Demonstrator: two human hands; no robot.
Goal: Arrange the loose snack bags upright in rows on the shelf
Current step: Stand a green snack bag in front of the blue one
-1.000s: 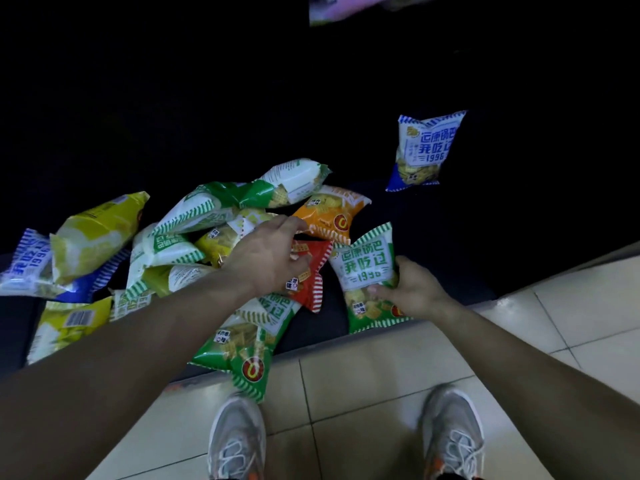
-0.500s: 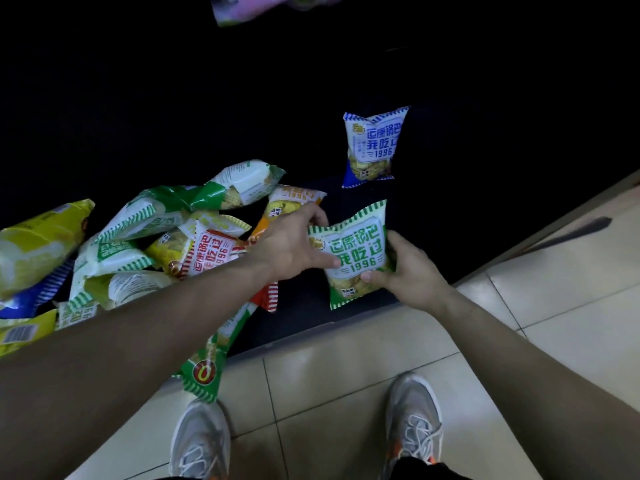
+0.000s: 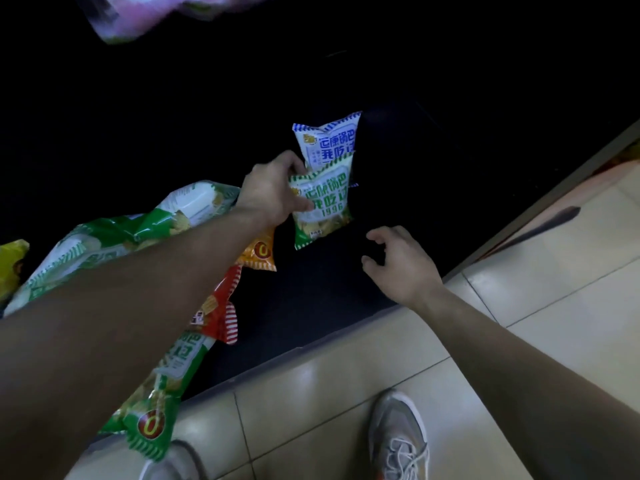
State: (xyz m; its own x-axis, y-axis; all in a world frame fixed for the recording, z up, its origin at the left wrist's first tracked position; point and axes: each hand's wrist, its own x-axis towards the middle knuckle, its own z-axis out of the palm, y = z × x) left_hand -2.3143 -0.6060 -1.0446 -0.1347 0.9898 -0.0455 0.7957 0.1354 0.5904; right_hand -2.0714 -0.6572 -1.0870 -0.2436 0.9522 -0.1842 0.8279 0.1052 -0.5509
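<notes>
Dark low shelf, tiled floor: green bag meets blue bag.
Left hand pinches the green bag's upper-left edge, holding it just in front of the upright blue bag; right hand hovers empty, fingers loosely curled. Looks light, puffy and slippery, so I'd grab the sealed top seam, not crush the chips.

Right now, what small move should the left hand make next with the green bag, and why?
Probably set the green bag down upright on the shelf, just in front of the blue bag, then release. The left hand grips its top left corner, it overlaps the standing blue bag, and the right hand is open, apart from it.
</notes>
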